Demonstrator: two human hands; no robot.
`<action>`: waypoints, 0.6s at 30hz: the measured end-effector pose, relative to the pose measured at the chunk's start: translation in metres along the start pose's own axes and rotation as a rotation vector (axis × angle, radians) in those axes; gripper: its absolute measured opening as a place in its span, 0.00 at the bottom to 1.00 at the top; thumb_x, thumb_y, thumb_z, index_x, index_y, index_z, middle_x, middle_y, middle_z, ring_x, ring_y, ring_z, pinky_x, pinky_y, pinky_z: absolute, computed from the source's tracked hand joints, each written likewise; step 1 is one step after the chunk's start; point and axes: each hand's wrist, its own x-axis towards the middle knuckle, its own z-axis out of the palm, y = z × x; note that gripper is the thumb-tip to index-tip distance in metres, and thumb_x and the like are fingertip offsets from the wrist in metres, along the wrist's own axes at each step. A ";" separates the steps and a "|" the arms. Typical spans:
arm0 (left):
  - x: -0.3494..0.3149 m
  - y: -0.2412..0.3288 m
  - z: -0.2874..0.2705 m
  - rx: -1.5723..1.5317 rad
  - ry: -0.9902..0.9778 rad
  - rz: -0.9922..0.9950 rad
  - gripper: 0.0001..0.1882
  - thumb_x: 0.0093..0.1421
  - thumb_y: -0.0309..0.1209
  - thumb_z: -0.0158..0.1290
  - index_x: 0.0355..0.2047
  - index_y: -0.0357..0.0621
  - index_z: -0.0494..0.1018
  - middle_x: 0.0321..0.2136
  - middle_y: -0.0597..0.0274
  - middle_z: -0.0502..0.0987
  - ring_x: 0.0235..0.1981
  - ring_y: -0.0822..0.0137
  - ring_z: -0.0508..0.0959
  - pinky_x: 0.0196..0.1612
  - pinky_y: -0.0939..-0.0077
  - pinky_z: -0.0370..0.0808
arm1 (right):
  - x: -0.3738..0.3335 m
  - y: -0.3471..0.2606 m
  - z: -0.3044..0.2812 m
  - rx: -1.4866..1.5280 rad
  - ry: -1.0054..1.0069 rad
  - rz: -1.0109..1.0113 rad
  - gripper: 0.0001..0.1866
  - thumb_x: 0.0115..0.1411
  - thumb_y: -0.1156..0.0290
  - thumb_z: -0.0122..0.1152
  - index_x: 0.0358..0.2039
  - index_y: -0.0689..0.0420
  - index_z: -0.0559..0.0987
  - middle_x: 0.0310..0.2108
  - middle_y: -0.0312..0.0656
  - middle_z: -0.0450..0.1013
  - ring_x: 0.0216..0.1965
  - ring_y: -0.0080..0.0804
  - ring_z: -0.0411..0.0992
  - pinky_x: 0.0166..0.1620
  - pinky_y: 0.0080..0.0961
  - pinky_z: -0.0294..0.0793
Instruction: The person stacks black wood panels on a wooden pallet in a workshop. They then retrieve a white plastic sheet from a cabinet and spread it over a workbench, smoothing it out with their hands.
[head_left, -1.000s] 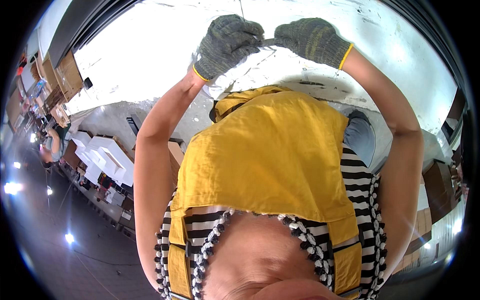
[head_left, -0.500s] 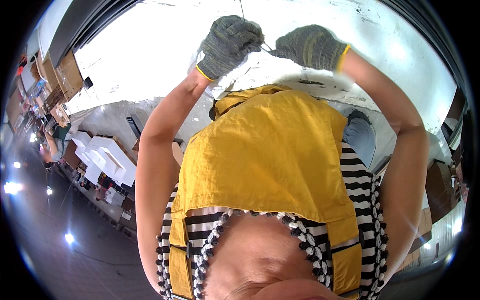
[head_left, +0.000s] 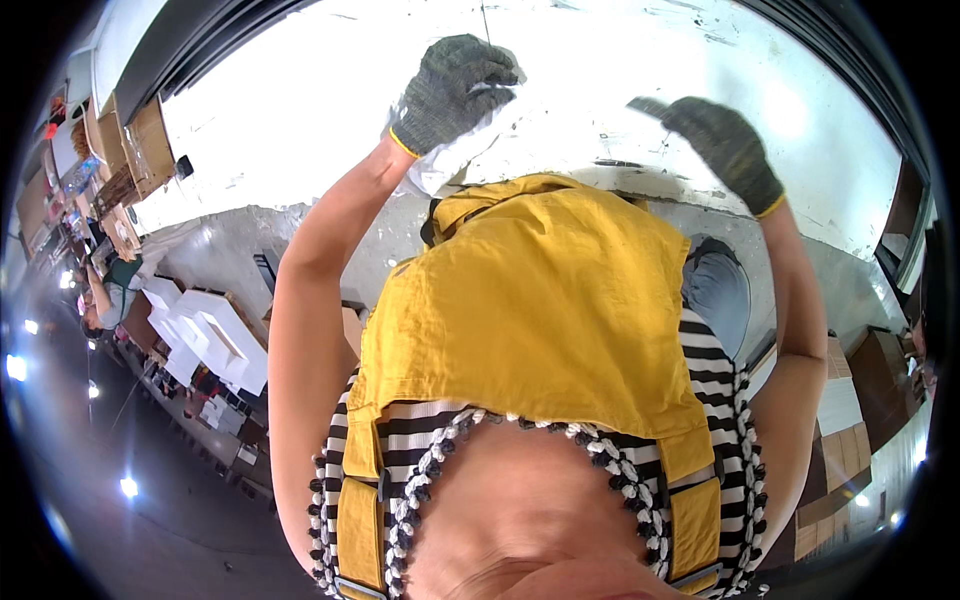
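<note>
My left hand point(head_left: 458, 92), in a dark grey knitted glove with a yellow cuff edge, is closed with its fingers curled. Crumpled white sheet-like material point(head_left: 450, 160) comes out below it, and some white shows between thumb and fingers. A thin dark strand point(head_left: 485, 22) stands up just beyond this hand. Off to the right, my right hand point(head_left: 722, 148) in a matching glove is raised over the white table point(head_left: 580, 50). Motion blurs its fingers, which point left; whether they pinch anything is hidden by the blur.
A dark slim object point(head_left: 618, 163) lies near the table's front edge. Dark frame bars point(head_left: 200, 60) border the table at the far left. White block-shaped pieces point(head_left: 215, 335) and another person point(head_left: 105, 300) are farther off to the left. Boxes point(head_left: 880, 375) stand at the right.
My right hand has moved away from my left hand, to the right and slightly nearer to me. The left hand has stayed almost in place.
</note>
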 end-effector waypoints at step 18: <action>-0.002 0.032 0.000 -0.042 0.297 -0.086 0.09 0.43 0.31 0.63 0.25 0.49 0.75 0.35 0.65 0.77 0.39 0.57 0.74 0.48 0.58 0.69 | 0.370 0.118 -0.150 0.211 0.220 0.365 0.17 0.63 0.58 0.52 0.44 0.55 0.77 0.36 0.43 0.76 0.38 0.38 0.75 0.41 0.29 0.71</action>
